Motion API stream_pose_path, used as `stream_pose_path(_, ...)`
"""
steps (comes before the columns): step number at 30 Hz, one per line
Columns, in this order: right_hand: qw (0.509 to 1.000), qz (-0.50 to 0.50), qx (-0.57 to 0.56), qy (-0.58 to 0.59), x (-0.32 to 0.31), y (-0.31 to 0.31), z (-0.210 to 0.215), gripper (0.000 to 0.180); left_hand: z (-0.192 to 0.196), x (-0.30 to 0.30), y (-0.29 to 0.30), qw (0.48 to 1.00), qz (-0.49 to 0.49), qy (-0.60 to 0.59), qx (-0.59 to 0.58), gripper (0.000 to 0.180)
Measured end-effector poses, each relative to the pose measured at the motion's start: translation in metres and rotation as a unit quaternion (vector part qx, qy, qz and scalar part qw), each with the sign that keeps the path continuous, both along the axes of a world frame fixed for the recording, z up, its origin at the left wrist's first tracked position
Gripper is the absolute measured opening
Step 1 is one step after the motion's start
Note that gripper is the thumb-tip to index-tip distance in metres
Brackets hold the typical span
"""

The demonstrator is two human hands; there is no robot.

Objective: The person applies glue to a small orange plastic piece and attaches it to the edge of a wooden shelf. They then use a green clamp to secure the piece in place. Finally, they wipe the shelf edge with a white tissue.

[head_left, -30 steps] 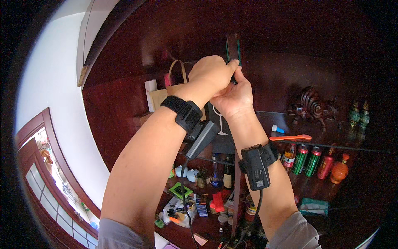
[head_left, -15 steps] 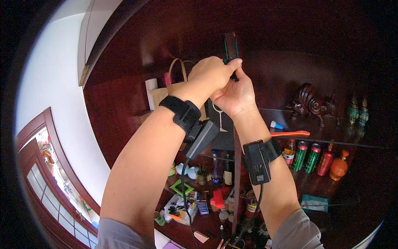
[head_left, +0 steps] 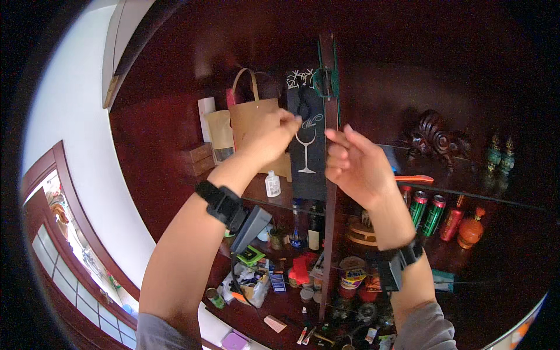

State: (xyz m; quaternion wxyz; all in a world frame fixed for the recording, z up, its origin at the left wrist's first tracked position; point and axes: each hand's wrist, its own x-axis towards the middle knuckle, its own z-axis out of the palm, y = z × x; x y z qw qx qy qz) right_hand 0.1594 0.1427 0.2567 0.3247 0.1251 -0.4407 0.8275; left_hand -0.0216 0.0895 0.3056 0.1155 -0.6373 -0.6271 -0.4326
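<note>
A dark green piece [head_left: 326, 83], with green strands running up and down from it, sits against the upright wooden post [head_left: 330, 233] of the cabinet. I cannot make out its kind. My left hand [head_left: 265, 139] is below and left of it, fingertips pinched together and slightly blurred in front of a black wine bag [head_left: 307, 186] with a white glass drawn on it. Whether anything is between those fingertips is hidden. Right of the post, my right hand [head_left: 363, 166] is raised with its fingers loosely bent and apart, holding nothing. Both wrists wear black straps with small devices.
Left of the wine bag stand a brown paper bag [head_left: 256, 108] and a small white bottle [head_left: 272, 184]. A dark wood carving [head_left: 433, 140] and an orange-red stick [head_left: 414, 179] lie right, above drink cans [head_left: 433, 214] and an orange bottle [head_left: 471, 228]. Clutter fills the lower shelves.
Both hands have let go of the dark green piece on the post and come down and apart, the left leftward, the right rightward. The piece now shows uncovered; the view has shifted slightly.
</note>
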Motion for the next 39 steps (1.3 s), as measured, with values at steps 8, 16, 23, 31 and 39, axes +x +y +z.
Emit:
stream_pose_path(8, 0.811, -0.451, 0.320, -0.193, 0.056, -0.005, -0.008, 0.018, -0.055, 0.014, 0.008, 1.000, 0.008, 0.008, -0.029, 0.049)
stream_pose_path(16, 0.574, -0.583, 0.496, -0.290, 0.044, 0.020, 0.000, 0.028, -0.073, 0.036, 0.044, 0.997, 0.070, 0.032, 0.024, 0.056)
stream_pose_path(23, 0.464, -0.578, 0.568, -0.358, 0.032, 0.016, 0.016, 0.026, -0.072, 0.049, 0.058, 0.994, 0.076, 0.075, 0.033, 0.053)
stream_pose_path(31, 0.380, -0.622, 0.600, -0.331, 0.033, 0.041, 0.044, 0.029, -0.074, 0.049, 0.064, 0.995, 0.054, 0.061, 0.062, 0.050)
stream_pose_path(39, 0.103, -0.731, 0.649, -0.182, 0.010, -0.012, 0.109, 0.019, -0.077, 0.049, 0.063, 0.995, 0.057, 0.065, 0.054, 0.048)
